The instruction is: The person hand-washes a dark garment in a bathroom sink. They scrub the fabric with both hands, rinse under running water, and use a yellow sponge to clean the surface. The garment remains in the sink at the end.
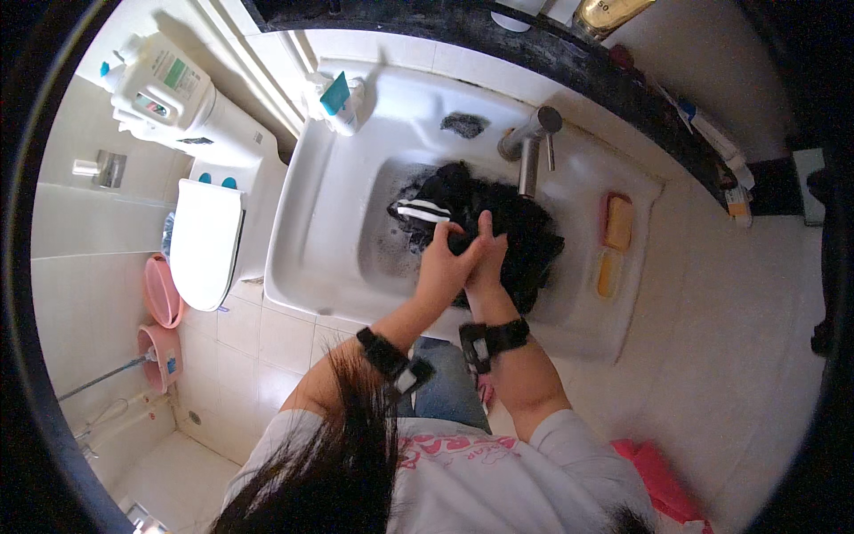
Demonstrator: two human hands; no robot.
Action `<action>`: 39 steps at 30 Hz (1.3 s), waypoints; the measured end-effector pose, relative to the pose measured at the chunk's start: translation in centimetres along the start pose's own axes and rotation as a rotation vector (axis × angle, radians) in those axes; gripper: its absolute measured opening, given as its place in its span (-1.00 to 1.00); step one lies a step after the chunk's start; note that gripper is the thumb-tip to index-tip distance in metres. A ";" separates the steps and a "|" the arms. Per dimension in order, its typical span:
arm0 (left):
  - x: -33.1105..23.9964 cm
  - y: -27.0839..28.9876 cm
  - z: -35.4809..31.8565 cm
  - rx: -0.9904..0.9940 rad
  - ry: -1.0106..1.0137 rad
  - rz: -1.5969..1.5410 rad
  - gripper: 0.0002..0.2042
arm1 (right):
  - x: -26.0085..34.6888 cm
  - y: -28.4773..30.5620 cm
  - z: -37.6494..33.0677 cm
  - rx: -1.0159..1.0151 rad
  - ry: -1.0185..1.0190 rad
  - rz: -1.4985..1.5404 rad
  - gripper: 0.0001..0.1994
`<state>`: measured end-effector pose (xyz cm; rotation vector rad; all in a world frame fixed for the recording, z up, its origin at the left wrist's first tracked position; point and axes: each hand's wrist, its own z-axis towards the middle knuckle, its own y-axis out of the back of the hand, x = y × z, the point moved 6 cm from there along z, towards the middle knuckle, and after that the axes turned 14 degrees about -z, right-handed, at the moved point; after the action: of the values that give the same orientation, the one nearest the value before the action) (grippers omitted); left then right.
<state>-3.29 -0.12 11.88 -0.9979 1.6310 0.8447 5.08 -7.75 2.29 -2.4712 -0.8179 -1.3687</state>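
Left hand (pixel 439 267): closed on the black garment (pixel 498 227), fingertips buried in cloth.
Right hand (pixel 485 258): gripping the same wet bundle.
Garment: in the white sink (pixel 338 187), partly hidden beneath the tap (pixel 531 147).

Black garment (pixel 498 227) with white stripes at one edge, sitting in grey sudsy water. Sink (pixel 329 205) white; tap (pixel 531 142) silver metal. Two soap bars (pixel 614 245) orange-yellow, upper one on a red dish. Bottle (pixel 342 98) white with teal cap. Toilet (pixel 206 240) white; big jug (pixel 160 84) on it white with green label. Two basins (pixel 162 311) pink. Wrist straps (pixel 485 343) black. Shirt (pixel 498 481) white with pink print. Floor tiles cream.
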 end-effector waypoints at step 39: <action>-0.9 2.5 -0.8 -0.004 0.128 -0.173 -0.57 | 5.8 -1.6 -6.3 -0.073 0.103 -0.384 -0.43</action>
<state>-5.75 0.39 13.14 -1.1986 1.6230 0.6792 2.09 -6.97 10.39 -2.3533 -1.2890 -1.6580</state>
